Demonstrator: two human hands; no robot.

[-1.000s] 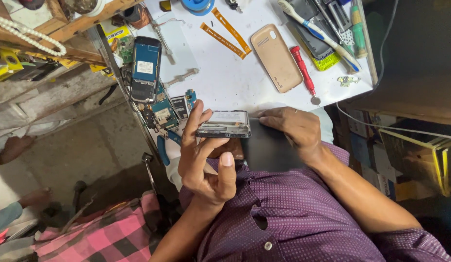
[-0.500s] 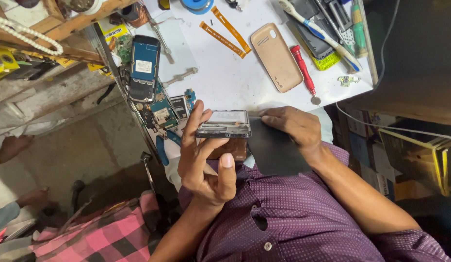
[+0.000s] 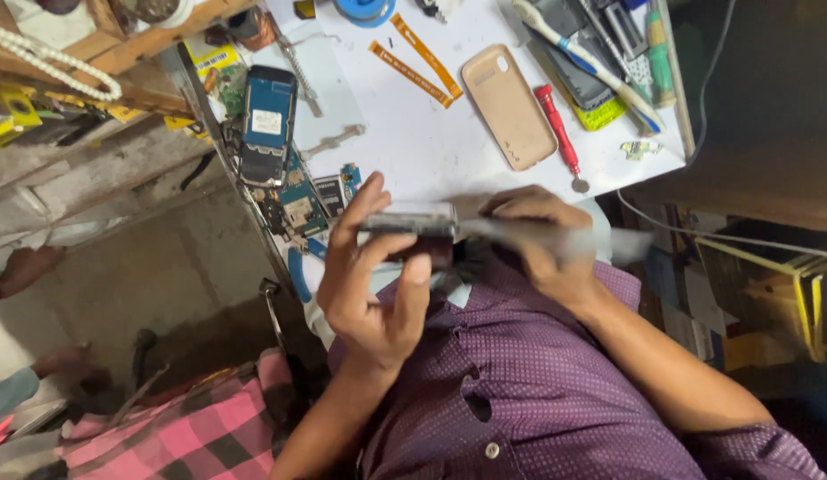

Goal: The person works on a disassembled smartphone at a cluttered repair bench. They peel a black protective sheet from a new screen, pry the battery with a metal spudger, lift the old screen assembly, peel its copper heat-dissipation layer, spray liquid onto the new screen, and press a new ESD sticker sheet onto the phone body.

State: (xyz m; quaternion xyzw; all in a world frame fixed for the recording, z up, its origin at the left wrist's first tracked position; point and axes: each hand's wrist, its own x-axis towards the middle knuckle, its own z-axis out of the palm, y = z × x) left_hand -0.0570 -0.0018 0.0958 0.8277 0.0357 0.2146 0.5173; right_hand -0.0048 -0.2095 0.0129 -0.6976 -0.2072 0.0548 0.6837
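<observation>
My left hand (image 3: 373, 284) grips a small dark phone body (image 3: 409, 222) with a silver edge, held just above the near edge of the white table (image 3: 413, 142). Its thumb lies over the phone's near side and its fingers wrap the far side. My right hand (image 3: 542, 244) is closed around a long grey tool (image 3: 609, 242), which is blurred by motion. The tool's tip points left and meets the phone's right end. Both hands are close in front of my purple dotted shirt.
On the table lie a beige phone back cover (image 3: 509, 107), a red screwdriver (image 3: 558, 133), two orange flex ribbons (image 3: 413, 62), a toothbrush (image 3: 584, 55), a blue phone (image 3: 267, 124) and circuit boards (image 3: 300, 206). A wooden shelf (image 3: 120, 44) stands at the left.
My right hand, which rested on a dark flat thing beside the phone, now holds a long grey tool against the phone's right end. My left hand still holds the phone.
</observation>
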